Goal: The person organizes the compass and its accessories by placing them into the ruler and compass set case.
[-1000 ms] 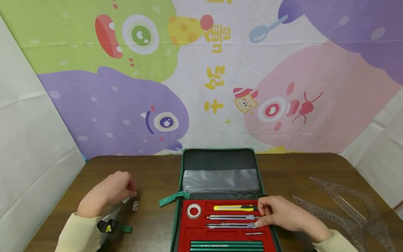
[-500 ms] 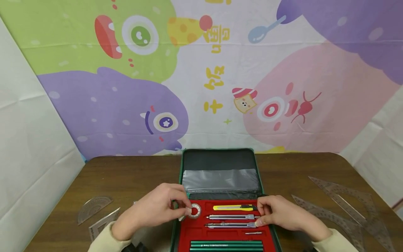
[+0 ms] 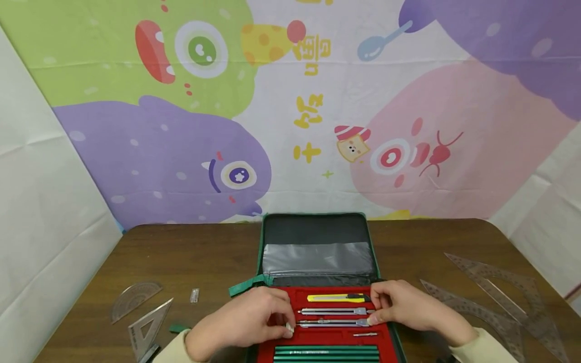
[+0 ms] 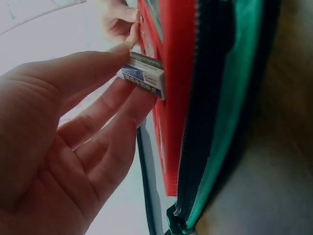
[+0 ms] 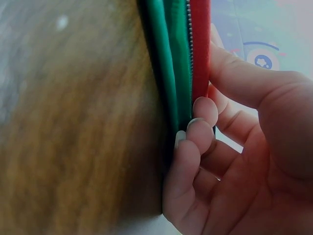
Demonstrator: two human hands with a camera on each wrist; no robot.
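Note:
Thumb and fingers of my left hand (image 3: 249, 318) pinch a small white eraser (image 4: 143, 77) in a blue and black printed sleeve. In the left wrist view its end is right at the edge of the red tray (image 4: 177, 98). My right hand (image 3: 406, 310) grips the right side of the open green zip case (image 5: 171, 63), thumb over the tray and fingertips against the zip edge. In the tray are a yellow utility knife (image 3: 336, 298), two silver compasses (image 3: 333, 312), a small metal piece (image 3: 365, 335) and green pencils (image 3: 327, 350). The left hand hides the round white ring.
On the left of the table lie a clear protractor (image 3: 133, 301), a set square (image 3: 149, 330) and a small clear piece (image 3: 194, 295). Two large transparent rulers (image 3: 504, 297) overlap at the right. The raised case lid (image 3: 315, 229) stands near the printed backdrop.
My left hand has come from the table's left side to the case with the eraser, then moved slightly right and down over the tray. The right hand stays at the case's side.

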